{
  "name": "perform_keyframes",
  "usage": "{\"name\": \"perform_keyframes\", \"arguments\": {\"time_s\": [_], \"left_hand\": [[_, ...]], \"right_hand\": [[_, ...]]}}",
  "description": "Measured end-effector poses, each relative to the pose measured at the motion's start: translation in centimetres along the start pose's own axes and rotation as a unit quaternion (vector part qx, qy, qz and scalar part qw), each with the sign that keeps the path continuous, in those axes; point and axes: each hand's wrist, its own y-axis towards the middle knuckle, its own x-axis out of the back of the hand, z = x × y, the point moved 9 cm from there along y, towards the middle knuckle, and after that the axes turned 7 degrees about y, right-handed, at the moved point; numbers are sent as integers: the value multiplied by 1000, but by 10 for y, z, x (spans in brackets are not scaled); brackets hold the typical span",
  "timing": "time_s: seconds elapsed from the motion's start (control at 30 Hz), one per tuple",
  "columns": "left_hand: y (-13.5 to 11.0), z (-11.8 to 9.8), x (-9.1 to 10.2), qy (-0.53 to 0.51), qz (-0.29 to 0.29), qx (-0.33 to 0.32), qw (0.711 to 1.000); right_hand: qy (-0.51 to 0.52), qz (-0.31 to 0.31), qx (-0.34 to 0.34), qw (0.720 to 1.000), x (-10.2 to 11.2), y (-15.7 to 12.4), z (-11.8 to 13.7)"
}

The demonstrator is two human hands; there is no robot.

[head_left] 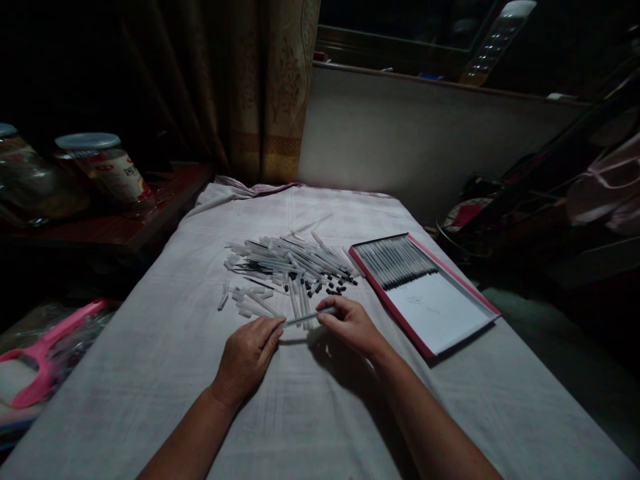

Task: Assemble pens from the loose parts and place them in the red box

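Note:
Between my two hands a slim grey pen is held level, just above the cloth. My left hand pinches its left end, with the fingertips covering that tip. My right hand grips the other end between thumb and fingers. Beyond the hands lies a loose pile of pen parts, with clear barrels, white caps and dark refills. Several small black plugs are scattered at the pile's right front. To the right, a shallow red-edged box holds a row of assembled-looking pens in its far half.
A white cloth covers the surface. On the left, a dark wooden table carries lidded jars, and a pink-handled object lies lower down. A curtain and a pale wall stand behind. A bottle leans on the ledge.

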Motion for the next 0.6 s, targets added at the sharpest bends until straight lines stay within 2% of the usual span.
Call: {"name": "perform_keyframes", "arguments": {"time_s": [0.07,0.17,0.27,0.33,0.4,0.47,0.53,0.6], "left_hand": [[0,0,0,6,-3,-2,1000],[0,-5,0,2,-13,-18,1000],[1,-8,-1,-20,-4,-24,1000],[0,-6,-2,-35,0,-15,999],[0,0,-2,-45,-2,3,999],[-1,7,-3,-55,-6,27,998],[-1,15,-4,-68,-11,55,996],[-1,23,-5,-82,-22,82,993]], "right_hand": [[66,-22,-23,997,4,-1,-4],[144,-7,-31,989,-17,-6,-11],[129,25,2,991,-38,-7,-6],[86,10,34,996,-24,1,7],[31,-45,67,996,21,15,28],[-58,-157,120,979,94,29,57],[-197,-249,142,938,164,42,81],[-382,-301,66,871,221,56,85]]}}
